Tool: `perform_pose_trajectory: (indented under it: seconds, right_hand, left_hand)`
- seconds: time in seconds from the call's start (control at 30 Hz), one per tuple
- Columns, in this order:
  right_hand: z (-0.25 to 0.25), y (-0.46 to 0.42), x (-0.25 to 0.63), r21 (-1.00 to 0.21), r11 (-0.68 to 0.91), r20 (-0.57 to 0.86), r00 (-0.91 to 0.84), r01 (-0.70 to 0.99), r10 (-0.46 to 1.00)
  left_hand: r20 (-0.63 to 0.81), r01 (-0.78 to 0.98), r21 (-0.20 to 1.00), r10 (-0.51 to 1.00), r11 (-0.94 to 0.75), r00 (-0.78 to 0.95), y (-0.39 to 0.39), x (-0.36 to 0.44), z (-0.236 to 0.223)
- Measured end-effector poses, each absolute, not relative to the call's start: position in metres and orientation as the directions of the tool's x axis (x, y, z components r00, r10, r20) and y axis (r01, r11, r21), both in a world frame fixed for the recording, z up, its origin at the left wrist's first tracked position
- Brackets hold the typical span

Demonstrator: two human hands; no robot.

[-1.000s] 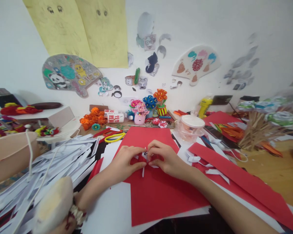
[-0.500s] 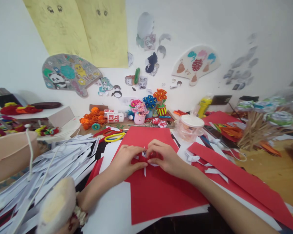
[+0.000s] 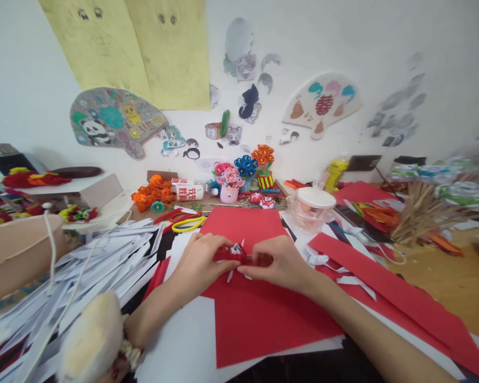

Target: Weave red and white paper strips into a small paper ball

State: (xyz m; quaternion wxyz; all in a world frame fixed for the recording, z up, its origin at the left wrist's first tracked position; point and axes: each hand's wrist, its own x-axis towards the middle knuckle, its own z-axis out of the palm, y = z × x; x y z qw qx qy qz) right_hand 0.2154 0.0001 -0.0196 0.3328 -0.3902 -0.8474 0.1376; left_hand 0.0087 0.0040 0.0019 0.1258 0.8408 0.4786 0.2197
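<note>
Between my hands is a small red-and-white folded paper piece (image 3: 237,252) with narrow white tips sticking out. My left hand (image 3: 199,263) pinches its left side between thumb and fingers. On the right, my right hand (image 3: 281,263) has thumb and fingertips closed at the piece's right edge, seemingly on a white tip; the exact contact is partly hidden. Beneath both hands lies a large red paper sheet (image 3: 271,324) over white sheets (image 3: 175,330). A scrunchie (image 3: 130,354) and a pale fluffy thing (image 3: 91,340) are by my left wrist.
White paper strips (image 3: 115,266) heap up at left beside a beige basin (image 3: 19,244). Yellow-handled scissors (image 3: 187,224) lie beyond my left hand. A lidded tub (image 3: 315,205) and a red paper strip (image 3: 383,292) are at right. Small flower pots (image 3: 229,194) stand near the wall.
My right hand has shifted slightly right and its fingers have drawn back from the middle of the folded piece, showing more of it. The piece has turned a little; my left hand still holds it.
</note>
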Motion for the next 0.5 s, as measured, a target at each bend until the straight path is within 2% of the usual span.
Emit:
perform_pose_trajectory:
  seconds: [0.1, 0.2, 0.3, 0.4, 0.5]
  right_hand:
    - [-0.022, -0.006, 0.212, -0.342, 0.689, 0.399, -0.566, 0.639, 0.722]
    - [-0.025, -0.008, 0.209, -0.215, 0.688, 0.366, -0.596, 0.693, 0.715]
    - [-0.027, -0.008, 0.207, -0.129, 0.682, 0.355, -0.609, 0.720, 0.710]
    - [-0.028, -0.008, 0.206, -0.064, 0.693, 0.370, -0.628, 0.718, 0.685]
    - [-0.031, -0.009, 0.205, 0.001, 0.744, 0.393, -0.684, 0.668, 0.614]
  left_hand:
    - [0.269, 0.741, 0.418, 0.851, -0.525, 0.451, 0.003, 0.007, 0.004]
    - [0.393, 0.650, 0.434, 0.780, -0.624, 0.487, 0.004, 0.003, 0.007]
    - [0.467, 0.624, 0.361, 0.714, -0.693, 0.522, 0.005, 0.001, 0.009]
    - [0.453, 0.652, 0.266, 0.689, -0.710, 0.566, 0.004, 0.003, 0.008]
    - [0.442, 0.673, 0.227, 0.690, -0.704, 0.573, 0.000, 0.006, 0.009]
